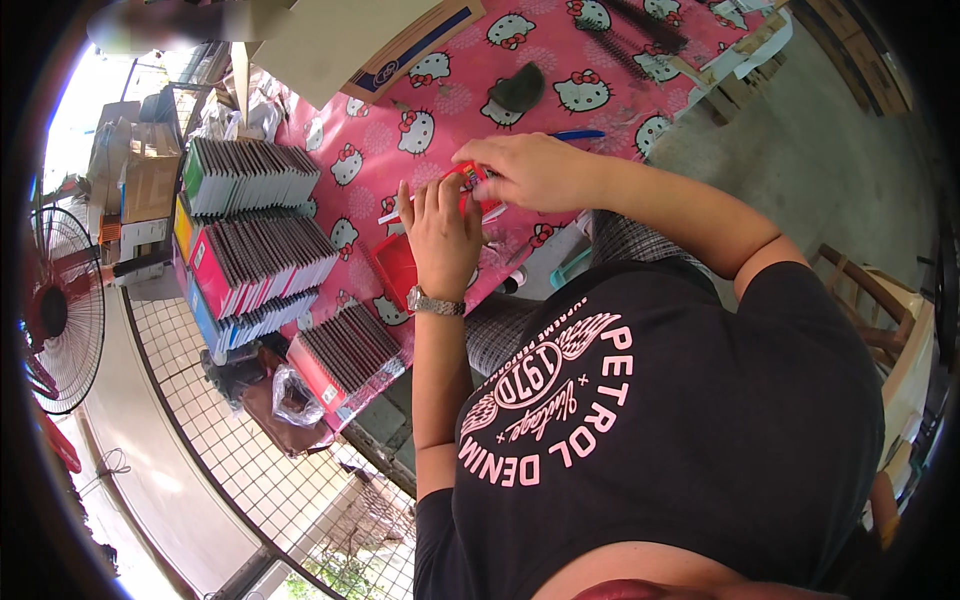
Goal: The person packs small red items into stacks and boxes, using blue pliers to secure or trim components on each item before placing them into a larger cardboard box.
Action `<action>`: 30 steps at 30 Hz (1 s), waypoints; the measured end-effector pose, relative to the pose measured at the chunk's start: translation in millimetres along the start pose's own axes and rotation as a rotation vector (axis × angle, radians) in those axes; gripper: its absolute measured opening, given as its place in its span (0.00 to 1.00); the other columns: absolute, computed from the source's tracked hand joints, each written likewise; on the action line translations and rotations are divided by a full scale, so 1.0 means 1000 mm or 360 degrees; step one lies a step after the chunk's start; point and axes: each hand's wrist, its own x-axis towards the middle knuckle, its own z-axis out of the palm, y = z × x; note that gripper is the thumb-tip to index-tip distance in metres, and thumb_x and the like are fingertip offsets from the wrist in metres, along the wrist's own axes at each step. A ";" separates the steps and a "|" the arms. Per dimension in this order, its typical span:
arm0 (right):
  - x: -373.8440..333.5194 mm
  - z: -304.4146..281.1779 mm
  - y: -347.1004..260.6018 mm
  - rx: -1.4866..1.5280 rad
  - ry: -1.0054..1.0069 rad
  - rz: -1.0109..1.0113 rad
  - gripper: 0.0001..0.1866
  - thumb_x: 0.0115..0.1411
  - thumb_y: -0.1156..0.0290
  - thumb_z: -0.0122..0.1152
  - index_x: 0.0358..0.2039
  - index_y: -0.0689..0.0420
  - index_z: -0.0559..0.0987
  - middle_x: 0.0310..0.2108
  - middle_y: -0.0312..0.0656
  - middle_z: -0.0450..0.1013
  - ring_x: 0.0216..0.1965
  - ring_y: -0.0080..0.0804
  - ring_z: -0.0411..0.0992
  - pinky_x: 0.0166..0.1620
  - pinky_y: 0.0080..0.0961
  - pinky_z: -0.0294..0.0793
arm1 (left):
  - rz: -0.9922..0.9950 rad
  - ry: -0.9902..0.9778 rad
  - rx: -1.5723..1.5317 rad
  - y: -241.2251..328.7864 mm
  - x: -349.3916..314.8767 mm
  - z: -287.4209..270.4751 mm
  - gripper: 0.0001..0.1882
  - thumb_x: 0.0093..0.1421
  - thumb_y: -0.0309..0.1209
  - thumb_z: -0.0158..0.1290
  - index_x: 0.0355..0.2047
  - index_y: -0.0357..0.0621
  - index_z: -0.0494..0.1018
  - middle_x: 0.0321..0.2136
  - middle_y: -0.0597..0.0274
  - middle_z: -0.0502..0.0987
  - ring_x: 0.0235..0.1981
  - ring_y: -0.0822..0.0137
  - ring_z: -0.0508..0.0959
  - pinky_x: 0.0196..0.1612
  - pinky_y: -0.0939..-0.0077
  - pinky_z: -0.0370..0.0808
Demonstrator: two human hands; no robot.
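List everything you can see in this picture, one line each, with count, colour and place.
small flat packet: one, red, held between both hands over the table
tablecloth: one, pink with cartoon cats, covering the table
stacks of thin packs: several rows, red, green, blue and yellow edges, left part of the table
cardboard box: one, brown, far end of the table
pen: one, blue, beyond the right hand
fan: one, red, on the left
wristwatch: one, silver, left wrist
left hand: fingers on the packet
right hand: fingers on the packet
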 end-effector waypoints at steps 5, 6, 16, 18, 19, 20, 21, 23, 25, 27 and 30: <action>0.023 -0.011 0.020 0.0304 -0.0219 0.0255 0.23 0.63 0.61 0.59 0.57 0.53 0.69 0.46 0.51 0.74 0.41 0.51 0.77 0.44 0.43 0.75 | 0.0009 0.0024 -0.0073 0.000 0.000 -0.002 0.14 0.60 0.32 0.54 0.46 0.43 0.71 0.38 0.57 0.77 0.46 0.56 0.75 0.67 0.50 0.54; 0.033 -0.010 0.042 0.0308 -0.0099 0.0349 0.25 0.62 0.60 0.60 0.58 0.52 0.68 0.51 0.52 0.71 0.45 0.53 0.75 0.46 0.44 0.75 | 0.0012 0.0049 -0.0107 0.000 0.000 -0.001 0.13 0.60 0.31 0.54 0.45 0.44 0.71 0.37 0.58 0.77 0.45 0.56 0.76 0.67 0.50 0.55; 0.062 -0.012 0.111 -0.0111 -0.0293 0.0149 0.32 0.58 0.55 0.63 0.62 0.50 0.71 0.56 0.53 0.71 0.58 0.45 0.68 0.62 0.40 0.65 | -0.0231 0.0244 0.0339 0.004 -0.007 -0.012 0.13 0.57 0.37 0.60 0.41 0.50 0.76 0.44 0.64 0.75 0.55 0.54 0.70 0.65 0.35 0.48; 0.059 -0.021 0.076 0.1276 -0.0483 0.0257 0.30 0.58 0.58 0.63 0.59 0.56 0.74 0.49 0.45 0.76 0.51 0.30 0.72 0.56 0.27 0.69 | -0.0295 0.0143 0.0077 -0.011 -0.016 -0.003 0.15 0.54 0.39 0.62 0.41 0.51 0.76 0.43 0.63 0.75 0.53 0.54 0.70 0.62 0.37 0.52; 0.058 -0.027 0.061 0.1227 -0.0671 0.0207 0.29 0.58 0.59 0.62 0.59 0.57 0.74 0.48 0.43 0.76 0.50 0.27 0.71 0.55 0.25 0.69 | -0.0340 0.0081 -0.0055 -0.016 -0.018 -0.001 0.17 0.53 0.40 0.63 0.41 0.51 0.76 0.42 0.63 0.75 0.52 0.55 0.70 0.61 0.38 0.54; 0.053 -0.034 0.048 0.1179 -0.0854 0.0177 0.29 0.58 0.60 0.62 0.58 0.59 0.74 0.47 0.41 0.76 0.49 0.25 0.71 0.54 0.23 0.69 | -0.0314 0.0071 -0.0069 -0.015 -0.017 0.000 0.17 0.53 0.40 0.64 0.41 0.51 0.76 0.42 0.63 0.75 0.51 0.55 0.70 0.59 0.41 0.55; 0.052 -0.037 0.041 0.1126 -0.1038 0.0147 0.28 0.58 0.61 0.61 0.58 0.60 0.75 0.46 0.39 0.76 0.48 0.22 0.71 0.53 0.21 0.69 | -0.0290 0.0063 -0.0081 -0.013 -0.015 0.001 0.17 0.53 0.40 0.64 0.41 0.51 0.75 0.41 0.63 0.75 0.50 0.55 0.70 0.58 0.43 0.57; 0.052 -0.041 0.050 0.0841 -0.0972 0.0109 0.27 0.58 0.62 0.62 0.56 0.63 0.76 0.45 0.38 0.77 0.47 0.23 0.72 0.51 0.20 0.69 | -0.0255 0.0061 -0.0125 -0.005 -0.009 0.000 0.18 0.52 0.40 0.65 0.40 0.50 0.75 0.40 0.64 0.74 0.49 0.56 0.71 0.55 0.49 0.59; 0.045 -0.039 0.060 0.1326 -0.0825 0.0274 0.26 0.57 0.61 0.63 0.53 0.63 0.78 0.44 0.37 0.78 0.46 0.23 0.72 0.50 0.22 0.70 | -0.0226 0.0106 -0.0074 -0.004 -0.011 -0.001 0.18 0.53 0.44 0.63 0.40 0.51 0.74 0.40 0.65 0.74 0.48 0.57 0.72 0.53 0.47 0.61; 0.041 -0.047 0.039 0.1095 -0.0919 0.0252 0.26 0.56 0.63 0.63 0.52 0.63 0.78 0.44 0.37 0.78 0.46 0.23 0.72 0.50 0.23 0.70 | -0.0242 0.0100 -0.0101 -0.002 -0.013 -0.002 0.19 0.55 0.46 0.63 0.40 0.51 0.73 0.40 0.65 0.74 0.47 0.58 0.72 0.52 0.46 0.61; 0.041 -0.049 0.034 0.1025 -0.0948 0.0209 0.25 0.55 0.64 0.62 0.51 0.64 0.78 0.44 0.38 0.78 0.46 0.25 0.73 0.52 0.24 0.70 | -0.0252 0.0112 -0.0114 0.000 -0.013 -0.002 0.21 0.55 0.47 0.63 0.42 0.50 0.72 0.41 0.65 0.75 0.48 0.58 0.72 0.52 0.46 0.61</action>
